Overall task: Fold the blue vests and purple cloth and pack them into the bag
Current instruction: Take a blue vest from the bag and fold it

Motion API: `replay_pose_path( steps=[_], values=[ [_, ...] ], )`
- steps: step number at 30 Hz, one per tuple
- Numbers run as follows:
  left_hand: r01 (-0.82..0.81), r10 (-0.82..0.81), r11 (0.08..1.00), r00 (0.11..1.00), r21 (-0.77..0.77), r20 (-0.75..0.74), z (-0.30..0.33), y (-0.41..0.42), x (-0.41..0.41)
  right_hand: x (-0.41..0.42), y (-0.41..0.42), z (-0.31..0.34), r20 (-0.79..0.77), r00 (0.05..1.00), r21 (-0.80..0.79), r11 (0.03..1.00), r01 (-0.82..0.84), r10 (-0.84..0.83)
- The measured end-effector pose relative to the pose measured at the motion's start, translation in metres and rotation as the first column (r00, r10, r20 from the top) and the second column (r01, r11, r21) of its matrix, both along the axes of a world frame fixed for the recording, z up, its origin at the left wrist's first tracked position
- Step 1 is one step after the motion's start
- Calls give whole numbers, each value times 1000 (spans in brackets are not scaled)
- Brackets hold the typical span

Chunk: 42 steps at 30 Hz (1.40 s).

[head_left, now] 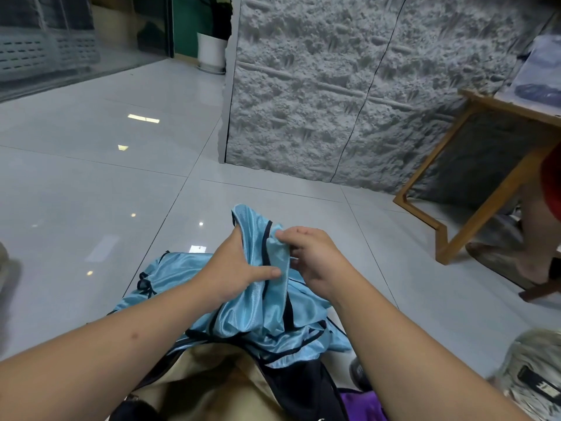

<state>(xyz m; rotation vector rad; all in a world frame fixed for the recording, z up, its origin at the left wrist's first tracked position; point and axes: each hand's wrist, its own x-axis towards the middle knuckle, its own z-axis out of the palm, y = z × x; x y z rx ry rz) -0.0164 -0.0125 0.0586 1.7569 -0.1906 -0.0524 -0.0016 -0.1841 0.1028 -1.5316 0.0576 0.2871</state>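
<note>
A shiny light-blue vest (258,302) with black trim is lifted in a bunch over the floor. My left hand (233,268) grips its left side, thumb lying across the cloth. My right hand (312,256) pinches the vest's upper edge between thumb and fingers. A second blue vest (173,275) lies spread on the tiles below and to the left. A tan bag with dark lining (212,381) sits open at the bottom centre. A corner of purple cloth (361,405) shows at the bottom, beside my right forearm.
Glossy grey floor tiles (106,192) stretch ahead and to the left. A rough grey wall panel (334,86) stands behind. At right is a wooden table frame (473,214) with another person's leg beside it. A fluffy grey item (534,369) lies at bottom right.
</note>
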Motion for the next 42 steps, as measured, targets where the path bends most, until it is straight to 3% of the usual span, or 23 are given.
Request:
replay_pose_path(
  steps=[3,10,14,17,21,24,27,34,38,42],
  values=[
    [-42,42,999,999,-31,-27,-2,4,2,-1,-6,6,-81,996,229,973,38,-20],
    [-159,149,984,982,-79,-114,1,8,6,2,-19,7,-151,987,367,925,101,-48],
    [-176,164,981,977,-85,-134,2,13,7,3,-21,8,-160,986,279,955,95,-52],
    [-163,139,978,974,-127,-181,6,14,5,4,-21,6,-130,986,315,939,140,-104],
    [-49,-53,929,963,-366,-265,20,10,-3,5,-20,7,-65,996,369,926,78,-58],
    [-5,-188,860,927,-510,-326,30,8,-4,3,-16,10,-66,997,270,963,-12,31],
    [19,-215,857,921,-516,-324,30,11,3,5,-11,10,-83,997,209,978,19,-1],
    [-12,-217,816,920,-578,-327,35,19,6,9,-21,2,-160,981,307,940,151,-105],
    [-32,-191,800,933,-599,-305,34,18,8,11,-18,-4,-131,967,135,962,238,-220],
    [-33,-180,798,940,-601,-291,35,17,8,8,-14,2,-335,940,215,967,138,-60]
  ],
)
